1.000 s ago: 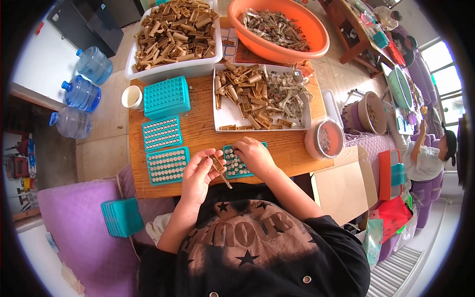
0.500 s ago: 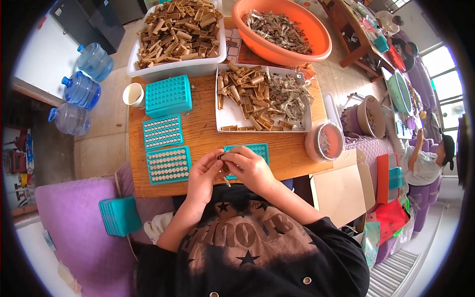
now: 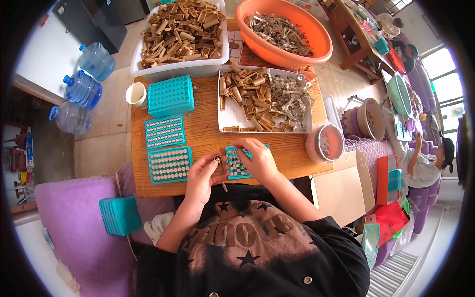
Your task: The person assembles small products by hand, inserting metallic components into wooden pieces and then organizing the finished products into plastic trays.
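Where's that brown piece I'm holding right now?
In the head view, the brown piece is in your left hand at the near edge of the table, just left of the turquoise tray beneath your right hand.

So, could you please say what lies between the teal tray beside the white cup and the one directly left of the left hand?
The head view shows another teal tray there, holding rows of small silvery cylinders.

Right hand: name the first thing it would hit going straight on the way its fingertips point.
Most likely the small silvery cylinders in the teal tray just beneath the right hand's fingertips; from above, it's unclear whether they already touch.
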Motion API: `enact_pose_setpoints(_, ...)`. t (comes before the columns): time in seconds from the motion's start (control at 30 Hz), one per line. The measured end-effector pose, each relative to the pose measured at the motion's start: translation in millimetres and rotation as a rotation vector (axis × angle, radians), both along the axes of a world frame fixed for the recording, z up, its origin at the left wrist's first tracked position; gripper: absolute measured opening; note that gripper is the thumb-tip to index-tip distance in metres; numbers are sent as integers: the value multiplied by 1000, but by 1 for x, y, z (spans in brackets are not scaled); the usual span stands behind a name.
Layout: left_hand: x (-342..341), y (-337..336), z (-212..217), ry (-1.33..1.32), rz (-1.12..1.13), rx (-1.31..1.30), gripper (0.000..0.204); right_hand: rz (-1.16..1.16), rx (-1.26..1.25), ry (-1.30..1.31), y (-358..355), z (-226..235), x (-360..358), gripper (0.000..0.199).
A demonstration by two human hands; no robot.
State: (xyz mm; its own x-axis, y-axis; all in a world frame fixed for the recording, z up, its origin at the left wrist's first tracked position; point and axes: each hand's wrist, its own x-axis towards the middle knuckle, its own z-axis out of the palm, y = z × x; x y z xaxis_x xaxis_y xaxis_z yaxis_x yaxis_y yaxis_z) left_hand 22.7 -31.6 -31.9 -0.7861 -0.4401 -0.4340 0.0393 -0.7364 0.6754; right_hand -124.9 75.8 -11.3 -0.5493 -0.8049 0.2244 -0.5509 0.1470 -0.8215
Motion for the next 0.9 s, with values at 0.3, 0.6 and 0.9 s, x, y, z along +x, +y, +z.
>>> enact_pose_setpoints(0.3,-1,-3,3,7,15,39,30,115,210,329,-7,-34,-9,26)
enact_pose_setpoints(0.6,-2,-1,1,-19,-1,30,29,190,212,402,-3,-33,-12,31)
enact_pose_setpoints(0.9,-6,7,1,-32,-10,-85,28,-1,-186,-28,0,0,18,31)
